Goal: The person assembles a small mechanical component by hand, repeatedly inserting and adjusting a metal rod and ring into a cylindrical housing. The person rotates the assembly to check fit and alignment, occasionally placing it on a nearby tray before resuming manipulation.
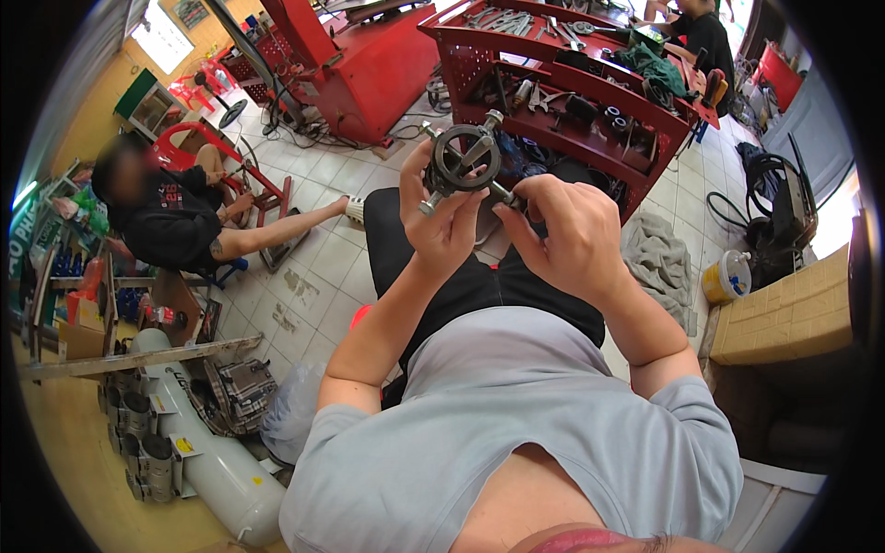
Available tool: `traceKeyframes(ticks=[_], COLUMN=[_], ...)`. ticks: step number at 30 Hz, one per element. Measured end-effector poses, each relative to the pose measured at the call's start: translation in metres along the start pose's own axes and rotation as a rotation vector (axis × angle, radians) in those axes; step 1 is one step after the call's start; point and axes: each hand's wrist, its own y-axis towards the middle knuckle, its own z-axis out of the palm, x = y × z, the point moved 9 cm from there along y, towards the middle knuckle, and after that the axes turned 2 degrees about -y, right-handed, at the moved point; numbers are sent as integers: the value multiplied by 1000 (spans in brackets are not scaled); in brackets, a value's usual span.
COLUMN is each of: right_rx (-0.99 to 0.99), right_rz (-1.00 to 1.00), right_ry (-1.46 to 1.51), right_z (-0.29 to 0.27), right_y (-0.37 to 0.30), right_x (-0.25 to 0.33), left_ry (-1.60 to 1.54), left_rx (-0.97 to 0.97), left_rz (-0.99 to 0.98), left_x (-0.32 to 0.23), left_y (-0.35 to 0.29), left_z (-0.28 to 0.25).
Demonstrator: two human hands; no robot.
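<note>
Up in front of my lap is a dark round metal ring tool (pixel 464 158) with several silver bolts sticking out of its rim and a rod across its middle. My left hand (pixel 437 217) holds it from below and the left, fingers closed round the frame. My right hand (pixel 570 230) is closed at the lower right bolt (pixel 503 194), with thumb and forefinger pinching its outer end. The tool's exact kind I cannot make out.
A red tool cart (pixel 553 64) with wrenches and a green cloth (pixel 653 69) stands ahead. On the left a seated person (pixel 166 203) stretches a leg across the tiles. A grey cloth (pixel 659 258) and a white bucket (pixel 727 276) lie right; a white tank (pixel 212 461) is lower left.
</note>
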Motion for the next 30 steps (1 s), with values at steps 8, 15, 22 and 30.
traceKeyframes(ticks=[8,15,22,30], right_rx=[-34,-37,-49,-65], right_rz=[-21,-88,-63,-41], right_ry=[55,46,49,38], right_z=[-6,-5,-4,-6], right_y=[4,2,-1,0], right_x=[6,6,6,6], left_ry=[8,-10,-34,3], left_rx=[8,16,-6,14], left_rz=[84,128,126,113], left_x=[-8,-10,-9,-10], left_y=[3,5,4,4], left_z=[-2,-3,-4,-4])
